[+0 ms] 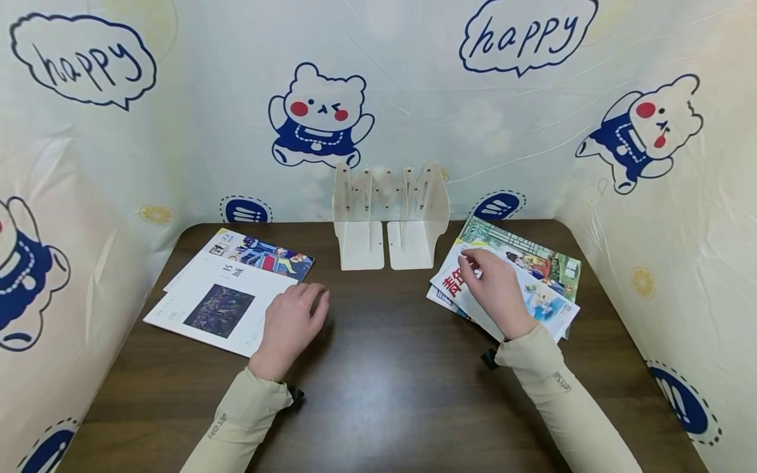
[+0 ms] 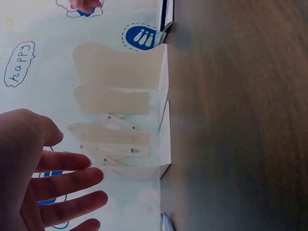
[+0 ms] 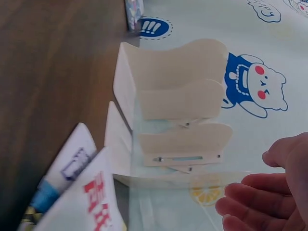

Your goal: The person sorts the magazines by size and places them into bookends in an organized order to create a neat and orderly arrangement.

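My left hand (image 1: 294,325) hovers with relaxed fingers at the right edge of a white magazine (image 1: 171,309) that has a dark square picture. Under that magazine, a second one with a colourful blue cover (image 1: 275,256) sticks out at the back. On the other side, my right hand (image 1: 497,289) is over a white magazine with red lettering (image 1: 454,284), its fingers loosely bent. A green illustrated magazine (image 1: 564,269) lies beneath it. Both wrist views show the left hand (image 2: 62,187) and right hand (image 3: 269,197) with spread or relaxed fingers and nothing in them.
At the back centre of the dark wooden table (image 1: 378,368) stands a white expandable book rack (image 1: 362,246) with upright dividers and two flat base plates. Behind it hangs a pale cloth backdrop (image 1: 414,112) printed with cartoon bears, which also runs along both sides.
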### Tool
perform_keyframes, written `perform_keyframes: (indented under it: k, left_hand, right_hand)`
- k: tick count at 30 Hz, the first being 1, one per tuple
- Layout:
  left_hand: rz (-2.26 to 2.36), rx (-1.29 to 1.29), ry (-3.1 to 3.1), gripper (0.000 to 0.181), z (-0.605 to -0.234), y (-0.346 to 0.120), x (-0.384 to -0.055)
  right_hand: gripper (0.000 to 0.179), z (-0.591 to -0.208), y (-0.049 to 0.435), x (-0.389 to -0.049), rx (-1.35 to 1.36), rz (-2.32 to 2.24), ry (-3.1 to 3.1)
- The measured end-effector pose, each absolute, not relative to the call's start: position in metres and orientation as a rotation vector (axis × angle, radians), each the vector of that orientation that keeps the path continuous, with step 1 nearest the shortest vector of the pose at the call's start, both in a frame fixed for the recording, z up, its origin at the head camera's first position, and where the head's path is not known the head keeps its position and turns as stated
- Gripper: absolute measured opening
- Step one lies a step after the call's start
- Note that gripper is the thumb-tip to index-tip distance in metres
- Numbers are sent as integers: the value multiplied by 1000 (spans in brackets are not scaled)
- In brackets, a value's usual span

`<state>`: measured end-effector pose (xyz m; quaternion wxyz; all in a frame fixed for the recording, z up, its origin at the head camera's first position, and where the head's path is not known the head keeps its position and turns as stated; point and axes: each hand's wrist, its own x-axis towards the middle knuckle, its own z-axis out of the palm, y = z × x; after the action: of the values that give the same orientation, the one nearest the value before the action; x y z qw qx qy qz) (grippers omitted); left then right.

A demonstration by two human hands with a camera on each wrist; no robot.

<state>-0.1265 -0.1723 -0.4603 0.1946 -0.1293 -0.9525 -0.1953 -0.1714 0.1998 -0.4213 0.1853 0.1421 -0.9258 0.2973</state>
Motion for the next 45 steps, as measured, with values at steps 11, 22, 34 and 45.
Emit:
perform_keyframes:
  k: [11,22,34,45]
  left_hand:
    - [-541,-413,-2689,22,-465,-169,-120]
    - [-574,-390,-2719,26,-466,-171,-118]
    - [-573,-389,-2715,23,-469,-170,-117]
    - [-564,-392,-2719,22,-473,-170,-119]
  right_hand:
    - [28,-399,194,-208,387,863,-2598]
    - [35,-386,187,-236,313,910,-2690]
    - [38,-390,183,-252,336,1099,-2692]
    - [35,-391,177,-256,339,1163,-2678]
